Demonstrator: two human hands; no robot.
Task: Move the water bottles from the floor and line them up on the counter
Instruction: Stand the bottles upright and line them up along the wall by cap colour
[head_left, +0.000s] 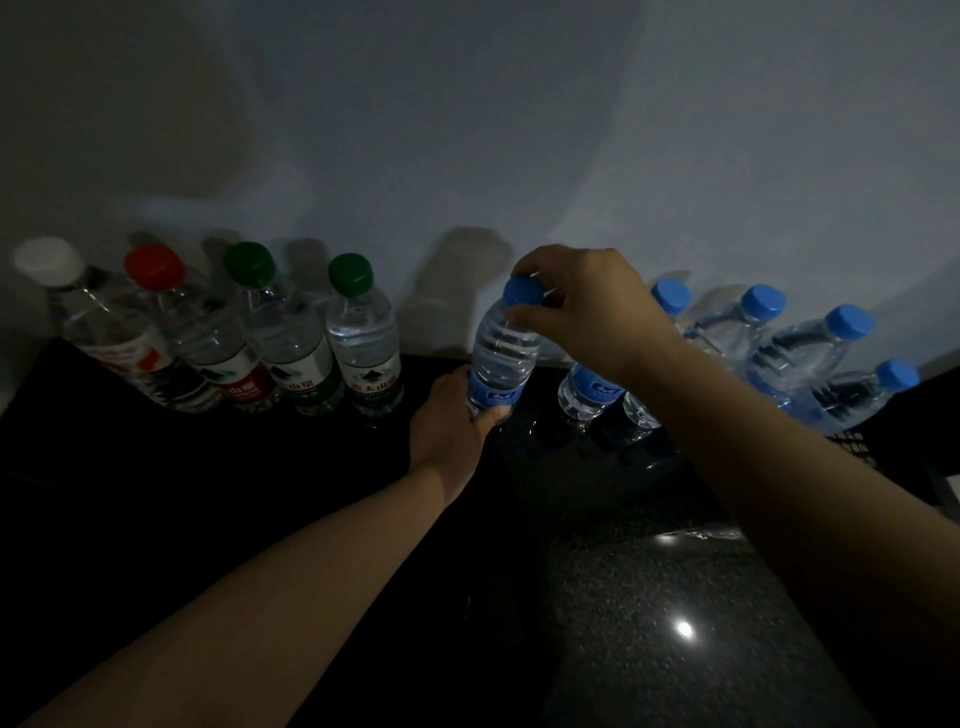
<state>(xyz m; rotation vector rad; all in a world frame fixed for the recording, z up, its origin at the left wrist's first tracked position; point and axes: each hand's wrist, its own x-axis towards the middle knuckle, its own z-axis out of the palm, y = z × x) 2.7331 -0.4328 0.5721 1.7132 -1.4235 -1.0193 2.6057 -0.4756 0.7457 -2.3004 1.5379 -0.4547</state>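
Left hand (449, 415) fingers round blue-capped bottle (501, 353) low down; right hand (587, 306) fingers tight on its cap (522, 291).

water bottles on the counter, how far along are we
Done: four clear plastic bottles with white, red and green caps line the wall, blue-capped bottles to their right. In hand: left hand grips one blue-capped bottle low, right hand pinches its cap. Left: unclear, floor out of view.

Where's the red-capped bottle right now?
Head view, left side of the counter: the red-capped bottle stands second in the row, between the white-capped bottle and a green-capped bottle.
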